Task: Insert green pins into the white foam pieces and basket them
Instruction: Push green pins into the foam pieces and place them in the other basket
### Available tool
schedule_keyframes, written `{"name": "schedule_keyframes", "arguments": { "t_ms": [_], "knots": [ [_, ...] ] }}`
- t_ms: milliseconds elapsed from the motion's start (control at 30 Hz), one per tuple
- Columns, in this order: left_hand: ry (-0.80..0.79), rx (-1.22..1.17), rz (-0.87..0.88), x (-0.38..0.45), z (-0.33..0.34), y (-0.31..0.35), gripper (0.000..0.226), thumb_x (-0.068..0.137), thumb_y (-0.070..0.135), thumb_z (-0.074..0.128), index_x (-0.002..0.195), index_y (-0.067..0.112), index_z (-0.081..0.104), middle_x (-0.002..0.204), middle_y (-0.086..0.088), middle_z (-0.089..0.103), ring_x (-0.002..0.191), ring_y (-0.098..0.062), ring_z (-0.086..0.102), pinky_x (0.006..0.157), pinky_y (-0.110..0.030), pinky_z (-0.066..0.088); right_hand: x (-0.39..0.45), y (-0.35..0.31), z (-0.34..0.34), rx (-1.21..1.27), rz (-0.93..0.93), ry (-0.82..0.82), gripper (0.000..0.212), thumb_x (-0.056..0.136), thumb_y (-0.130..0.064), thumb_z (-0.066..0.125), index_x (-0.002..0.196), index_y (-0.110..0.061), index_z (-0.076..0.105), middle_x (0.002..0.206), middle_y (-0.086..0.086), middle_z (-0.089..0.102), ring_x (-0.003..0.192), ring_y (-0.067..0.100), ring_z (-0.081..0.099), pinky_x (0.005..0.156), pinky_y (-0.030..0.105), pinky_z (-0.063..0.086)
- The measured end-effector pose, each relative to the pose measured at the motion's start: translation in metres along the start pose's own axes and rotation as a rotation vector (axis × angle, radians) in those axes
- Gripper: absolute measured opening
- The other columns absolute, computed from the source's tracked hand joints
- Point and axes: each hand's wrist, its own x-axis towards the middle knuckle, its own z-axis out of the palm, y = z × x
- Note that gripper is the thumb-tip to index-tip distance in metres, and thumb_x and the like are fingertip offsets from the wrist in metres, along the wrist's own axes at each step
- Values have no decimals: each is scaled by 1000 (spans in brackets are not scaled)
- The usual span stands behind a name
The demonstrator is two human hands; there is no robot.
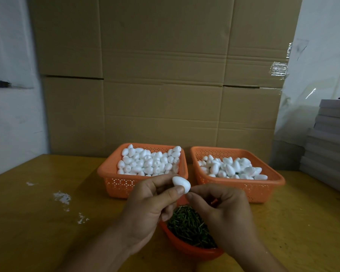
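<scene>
White foam piece [181, 184] is pinched by the left hand [151, 207] at frame centre; the right hand's [222, 211] curled fingertips are pressed against it.

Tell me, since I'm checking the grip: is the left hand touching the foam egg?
Touching. The head view shows the left hand pinching the foam egg between thumb and fingers.

Two hands, left [145, 205] and right [224, 214], share one white foam piece [181, 184]. Beyond them sit two orange baskets [114, 173] [275, 183] of foam pieces too numerous to count; beneath them, one orange bowl [186, 247] of uncountable green pins [188, 225].
</scene>
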Motion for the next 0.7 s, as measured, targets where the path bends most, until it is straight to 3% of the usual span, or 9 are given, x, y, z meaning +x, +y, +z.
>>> {"name": "schedule_keyframes", "arguments": {
  "t_ms": [200,333,533,700],
  "knots": [
    [52,99,75,1,0,-4,37,75,44,78,104,22,77,60,-2,47,53,-9,42,48,-21,37,-1,-2,1,56,23,-3,11,81,-27,78,84,-38,79,68,-7,74,57,10,65,52,25,51],
    [77,137,108,1,0,-4,37,73,50,79,102,27,78,62,-1,53,55,-9,48,51,-21,41,-1,-4,3,134,38,-31,13,82,-25,77,86,-37,80,74,-9,76,68,10,72,64,31,58],
    [92,185,141,-1,2,-2,25,80,46,74,97,28,78,59,0,53,55,-11,49,51,-20,43,-2,-8,3,191,42,-38,11,77,-34,72,84,-36,80,75,-10,77,70,6,73,63,19,56],
    [69,272,191,-2,4,1,17,83,43,67,93,32,76,60,9,58,58,-4,53,55,-17,44,-3,-9,5,206,62,-45,9,77,-36,72,82,-36,80,70,-8,75,59,5,68,54,19,52]
  ]
}}
